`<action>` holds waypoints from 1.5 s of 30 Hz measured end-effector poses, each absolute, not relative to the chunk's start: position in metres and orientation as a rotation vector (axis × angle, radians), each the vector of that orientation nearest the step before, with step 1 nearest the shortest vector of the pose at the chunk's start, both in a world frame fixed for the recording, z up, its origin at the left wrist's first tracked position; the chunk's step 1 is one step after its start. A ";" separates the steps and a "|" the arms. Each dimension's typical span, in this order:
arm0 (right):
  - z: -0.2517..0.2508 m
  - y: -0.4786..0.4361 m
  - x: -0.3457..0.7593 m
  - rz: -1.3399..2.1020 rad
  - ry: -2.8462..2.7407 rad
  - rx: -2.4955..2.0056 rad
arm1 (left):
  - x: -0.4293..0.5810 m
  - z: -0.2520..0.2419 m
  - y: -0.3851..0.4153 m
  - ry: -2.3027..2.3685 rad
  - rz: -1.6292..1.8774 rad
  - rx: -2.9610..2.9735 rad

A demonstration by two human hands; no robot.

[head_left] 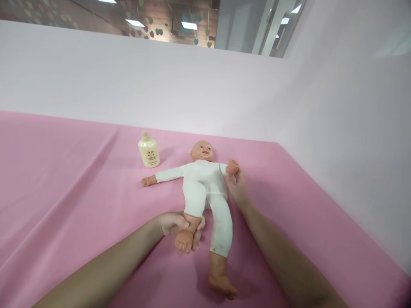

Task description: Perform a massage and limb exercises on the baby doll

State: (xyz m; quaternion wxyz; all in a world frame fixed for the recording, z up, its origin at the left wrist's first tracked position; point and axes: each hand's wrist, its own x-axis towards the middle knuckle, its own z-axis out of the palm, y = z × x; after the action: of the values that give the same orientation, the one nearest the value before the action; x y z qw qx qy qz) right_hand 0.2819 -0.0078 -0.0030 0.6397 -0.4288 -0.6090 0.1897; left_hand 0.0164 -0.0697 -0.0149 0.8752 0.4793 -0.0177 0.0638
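A baby doll point(207, 179) with a white cloth body lies face up on a pink sheet point(96, 205), its head away from me. My left hand point(175, 223) is wrapped round the doll's lower leg on the left, just above the foot, thumb on top and fingertips showing on the far side. That leg is lifted a little and bent. At the doll's raised arm on the right, my right hand point(236, 184) grips near the small hand; some of its fingers are hidden behind the arm. The doll's other arm stretches out to the left, and its other leg lies straight towards me.
A pale yellow lotion bottle point(149, 152) with a pump top stands upright left of the doll's head. White walls point(144, 81) rise behind and to the right of the sheet. Above the back wall, a window point(173, 25) shows ceiling lights and hanging decorations.
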 end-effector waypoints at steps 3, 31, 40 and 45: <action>0.001 -0.001 0.289 0.479 -1.181 -0.896 | 0.015 -0.007 -0.069 -0.041 -0.072 1.118; -0.017 0.012 0.308 0.689 -0.778 -1.002 | 0.014 -0.012 -0.066 -0.158 -0.224 1.102; -0.010 -0.003 0.284 0.479 -1.317 -0.984 | -0.001 0.000 -0.057 0.012 0.372 0.779; -0.015 -0.008 0.280 0.299 -1.552 -1.014 | 0.001 0.009 -0.055 0.124 0.541 0.593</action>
State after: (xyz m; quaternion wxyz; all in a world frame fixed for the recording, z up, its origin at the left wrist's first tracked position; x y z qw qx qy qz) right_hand 0.2803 -0.0076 -0.0153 0.5906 -0.4358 -0.6669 0.1285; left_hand 0.0006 -0.0552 0.0085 0.9186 0.2886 0.0603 0.2632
